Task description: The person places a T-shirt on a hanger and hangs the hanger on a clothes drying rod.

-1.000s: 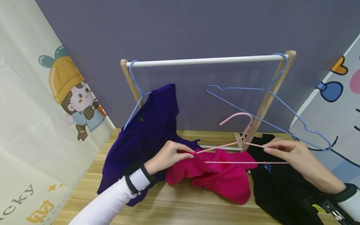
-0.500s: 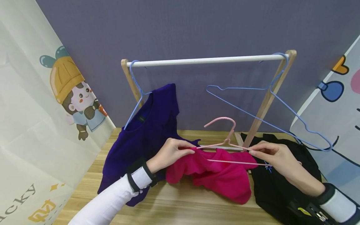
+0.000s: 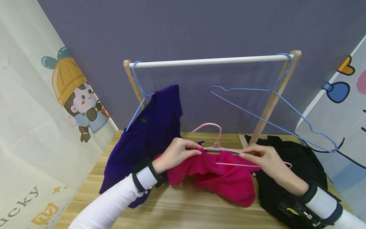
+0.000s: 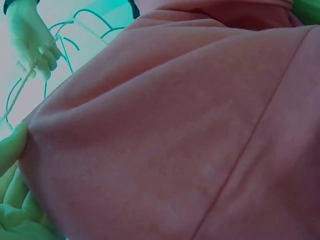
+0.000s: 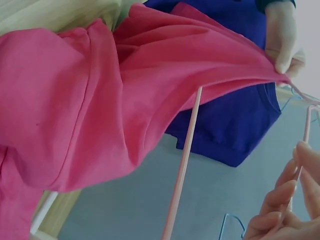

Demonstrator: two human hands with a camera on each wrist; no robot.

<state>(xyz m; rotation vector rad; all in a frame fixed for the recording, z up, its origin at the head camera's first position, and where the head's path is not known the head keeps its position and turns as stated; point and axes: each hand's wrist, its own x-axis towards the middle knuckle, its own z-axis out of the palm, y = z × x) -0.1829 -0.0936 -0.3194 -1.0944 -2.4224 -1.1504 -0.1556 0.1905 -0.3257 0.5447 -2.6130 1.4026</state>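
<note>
My left hand (image 3: 178, 155) pinches the neckline edge of a magenta shirt (image 3: 226, 184), thumb on top. A pink hanger (image 3: 220, 135) has its left end inside the shirt's neck opening, its hook upright and its right end outside. My right hand (image 3: 264, 160) pinches the hanger's right shoulder between thumb and fingers. In the right wrist view, the hanger's bottom bar (image 5: 182, 172) runs into the neck opening of the shirt (image 5: 145, 75). The left wrist view is mostly filled by the shirt fabric (image 4: 150, 135), which hides the hanger's inserted end.
Behind stands a rack with a white rail (image 3: 211, 61). At its left, a purple shirt (image 3: 151, 133) hangs partly on a blue hanger (image 3: 136, 81); a bare blue hanger (image 3: 246, 89) hangs at the right. A black garment (image 3: 294, 168) lies on the wooden table (image 3: 177, 213) at right.
My right hand has moved left with the pink hanger, whose left end has slid further into the magenta shirt. My left hand stays at the neckline, shifting slightly right and up.
</note>
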